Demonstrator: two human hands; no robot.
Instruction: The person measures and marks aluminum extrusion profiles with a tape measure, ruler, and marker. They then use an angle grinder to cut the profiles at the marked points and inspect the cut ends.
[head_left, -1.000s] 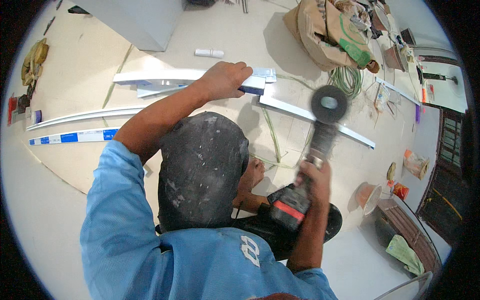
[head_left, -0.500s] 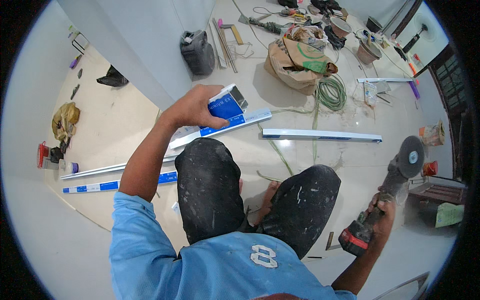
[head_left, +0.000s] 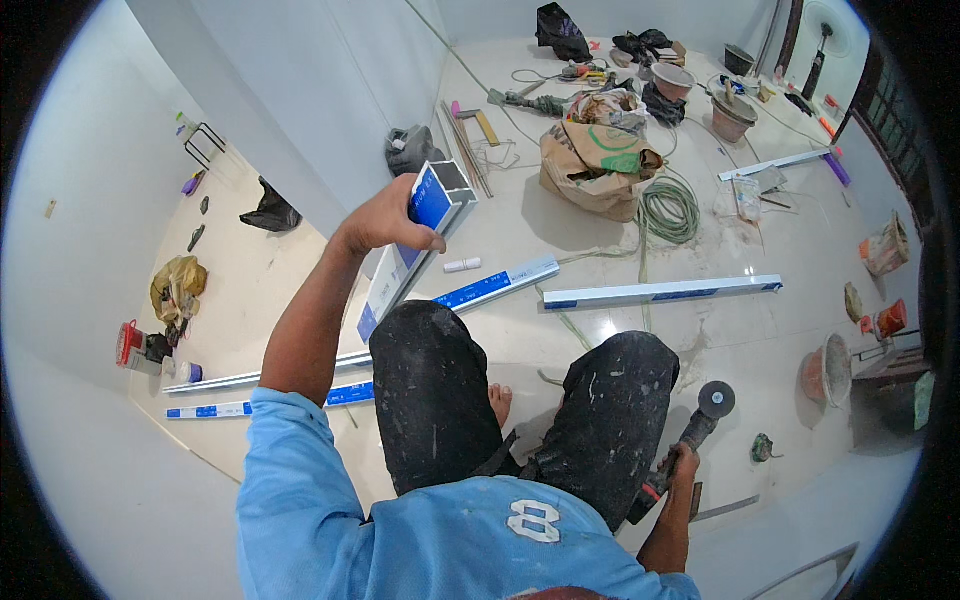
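My left hand [head_left: 383,220] is closed around the upper end of an aluminium profile [head_left: 396,272] with blue and white film. The profile is tilted, and its hollow, divided end faces up. Beneath it on the floor lies another blue-filmed profile [head_left: 490,288], partly hidden by my left knee. A small white tube [head_left: 462,265] lies close by. In my right hand [head_left: 684,466] is a cordless angle grinder [head_left: 697,430], held low beside my right knee with its disc [head_left: 716,399] pointing away from me. A further profile [head_left: 665,291] lies beyond that knee.
Long profiles [head_left: 215,411] extend along the floor at left. Farther off are a brown paper sack [head_left: 590,175], a coiled green hose [head_left: 668,210] and buckets [head_left: 733,118]. A wall corner [head_left: 290,110] stands beyond my left hand. At right are a tub [head_left: 826,370] and a red container [head_left: 888,319].
My right hand has brought the grinder down and inward, close to my right knee. The profile in my left hand has tilted more upright, with its hollow end now in view.
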